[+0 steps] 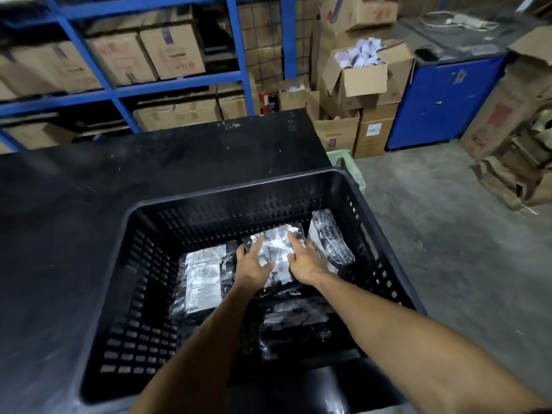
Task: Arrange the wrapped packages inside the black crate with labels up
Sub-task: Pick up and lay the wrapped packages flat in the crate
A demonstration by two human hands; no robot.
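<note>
Down inside the black crate (209, 201), both hands are pressing on one wrapped package (276, 249) lying flat at the middle of the floor. Left hand (254, 265), grip open with fingers spread, is resting on its 9 o'clock edge; right hand (304, 261), grip open likewise, is lying on its 3 o'clock edge. Neither is clasping it. A labelled package (203, 279) is lying label up at 9 o'clock, just beside the first. Another package (330, 237) is leaning tilted against the crate wall at 2 o'clock. A darker package (298, 324) is lying at 6 o'clock; its label cannot be told. The crate is sitting on a black bench (119, 180).
</note>
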